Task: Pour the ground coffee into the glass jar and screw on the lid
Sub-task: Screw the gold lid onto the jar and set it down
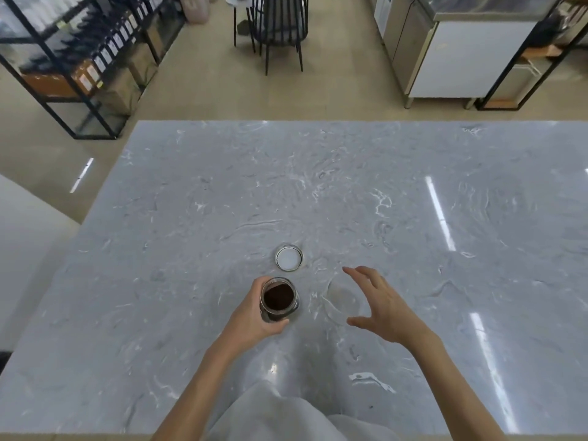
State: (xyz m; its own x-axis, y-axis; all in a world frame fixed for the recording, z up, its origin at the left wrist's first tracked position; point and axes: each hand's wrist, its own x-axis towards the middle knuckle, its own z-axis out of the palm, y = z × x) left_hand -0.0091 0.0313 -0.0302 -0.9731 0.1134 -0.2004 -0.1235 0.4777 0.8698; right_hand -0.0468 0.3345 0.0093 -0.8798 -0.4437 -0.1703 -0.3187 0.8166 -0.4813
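Observation:
A glass jar [279, 300] stands upright on the grey marble table [318, 192], with dark ground coffee inside and its mouth uncovered. My left hand [254, 313] is wrapped around the jar's left side. The jar's lid [288, 257] lies flat on the table just beyond the jar, its white inside facing up. To the right of the jar sits a clear glass dish [342, 300] that looks empty. My right hand [378, 300] hovers over the dish's right side with fingers spread, holding nothing.
The table's far edge [318, 121] borders a beige floor. Beyond it stand a black wire chair [280, 27], black shelving with bottles and boxes [79, 58] at the left, and steel cabinets [461, 52] at the right.

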